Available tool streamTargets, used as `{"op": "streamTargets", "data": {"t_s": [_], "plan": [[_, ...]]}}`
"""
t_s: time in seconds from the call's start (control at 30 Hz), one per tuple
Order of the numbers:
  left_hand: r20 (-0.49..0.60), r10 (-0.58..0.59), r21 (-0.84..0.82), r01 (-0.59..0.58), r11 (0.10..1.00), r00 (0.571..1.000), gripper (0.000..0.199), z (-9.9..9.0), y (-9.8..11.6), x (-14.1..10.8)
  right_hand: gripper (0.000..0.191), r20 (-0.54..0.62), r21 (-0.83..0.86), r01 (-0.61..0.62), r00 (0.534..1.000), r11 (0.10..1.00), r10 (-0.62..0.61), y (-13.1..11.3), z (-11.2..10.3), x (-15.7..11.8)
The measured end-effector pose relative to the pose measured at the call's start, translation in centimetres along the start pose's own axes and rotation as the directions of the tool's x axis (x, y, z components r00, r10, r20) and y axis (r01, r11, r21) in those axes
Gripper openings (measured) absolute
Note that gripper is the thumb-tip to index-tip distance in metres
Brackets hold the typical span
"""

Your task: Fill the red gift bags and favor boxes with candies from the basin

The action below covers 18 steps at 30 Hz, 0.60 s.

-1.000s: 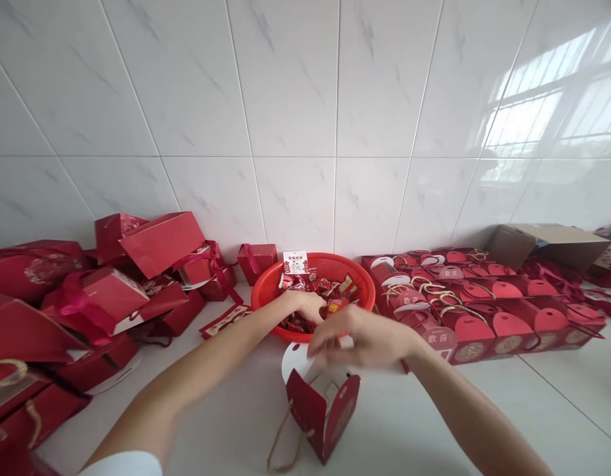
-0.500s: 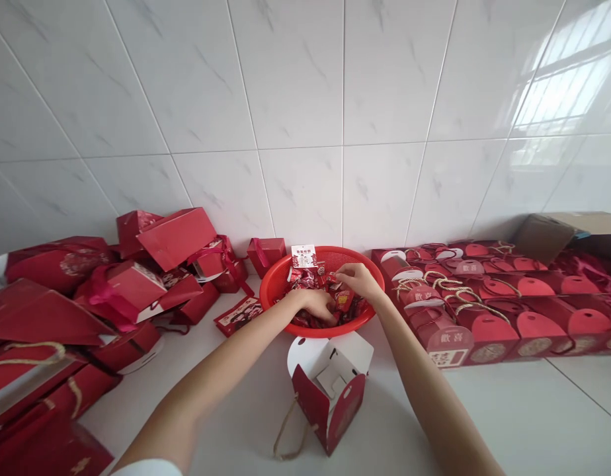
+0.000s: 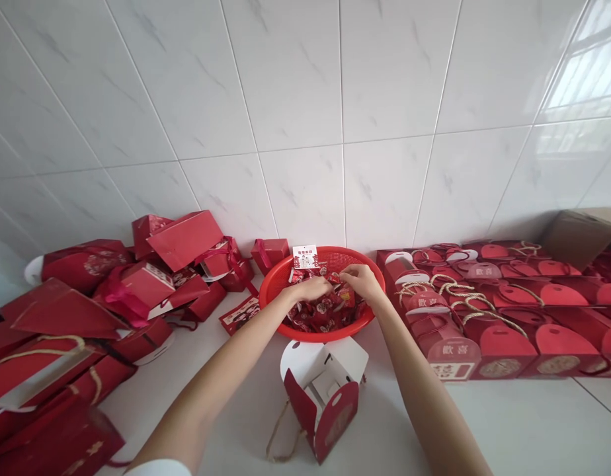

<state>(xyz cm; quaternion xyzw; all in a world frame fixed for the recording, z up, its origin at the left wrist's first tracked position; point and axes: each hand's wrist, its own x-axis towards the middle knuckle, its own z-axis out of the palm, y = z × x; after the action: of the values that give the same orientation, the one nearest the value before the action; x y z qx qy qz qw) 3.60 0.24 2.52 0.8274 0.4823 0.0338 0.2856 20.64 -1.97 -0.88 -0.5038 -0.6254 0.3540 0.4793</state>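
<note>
A round red plastic basket (image 3: 335, 336) holds many red-wrapped sweets (image 3: 321, 309) and a white printed card (image 3: 306, 257). My left hand (image 3: 314, 289) is over the sweets at the basket's middle, its fingers bent down; whether they hold anything is hidden. Just right of it my right hand (image 3: 361, 279) has its fingers pinched together over the sweets; what is between them is too small to name. In front of the basket stands an open red box (image 3: 335, 416) with a white inside, its flaps spread and a rope handle hanging at its left.
Red boxes (image 3: 186, 239) and bags lie heaped at the left. Rows of closed red boxes (image 3: 504, 347) with rope handles stand at the right, a cardboard box (image 3: 576, 239) behind them. A printed red packet (image 3: 240, 315) lies left of the basket.
My left hand has lifted from the sweets and moved up towards my right hand, which stays near the same spot. The view has shifted slightly.
</note>
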Motion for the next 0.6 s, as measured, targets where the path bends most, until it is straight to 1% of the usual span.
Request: {"op": "streamTargets", "data": {"t_s": [0.1, 0.2, 0.33, 0.37, 0.43, 0.57, 0.6], "plan": [[-0.050, 0.031, -0.066, -0.034, 0.997, 0.998, 0.030, -0.2, -0.4, 0.2, 0.015, 0.027, -0.019, -0.007, 1.000, 1.000, 0.008, 0.1, 0.0, 0.0], [-0.107, 0.064, -0.118, -0.077, 0.990, 0.992, 0.028, -0.3, -0.9, 0.4, 0.021, 0.090, -0.052, 0.008, 0.996, 0.999, -0.003, -0.1, 0.1, -0.1], [-0.164, 0.089, -0.156, -0.115, 0.981, 0.982, 0.023, -0.3, -1.3, 0.2, 0.013, 0.192, -0.092, 0.057, 0.981, 0.994, -0.039, -0.6, 0.2, -0.3], [-0.171, 0.091, -0.161, -0.119, 0.980, 0.981, 0.022, -0.2, -1.4, 0.1, 0.014, 0.203, -0.102, 0.067, 0.978, 0.993, -0.045, -0.7, 0.2, -0.3], [-0.177, 0.090, -0.172, -0.121, 0.978, 0.980, 0.021, -0.1, -1.4, -0.1, 0.017, 0.205, -0.127, 0.080, 0.977, 0.989, -0.053, -0.7, 0.2, -0.4], [-0.192, 0.090, -0.203, -0.129, 0.971, 0.977, 0.021, 0.0, -1.2, -0.5, 0.006, 0.171, -0.180, 0.083, 0.984, 0.980, -0.052, -0.6, 0.1, -0.7], [-0.203, 0.091, -0.210, -0.134, 0.968, 0.975, 0.022, 0.0, -1.2, -0.5, 0.006, 0.157, -0.187, 0.084, 0.986, 0.979, -0.054, -0.6, 0.1, -0.8]]}}
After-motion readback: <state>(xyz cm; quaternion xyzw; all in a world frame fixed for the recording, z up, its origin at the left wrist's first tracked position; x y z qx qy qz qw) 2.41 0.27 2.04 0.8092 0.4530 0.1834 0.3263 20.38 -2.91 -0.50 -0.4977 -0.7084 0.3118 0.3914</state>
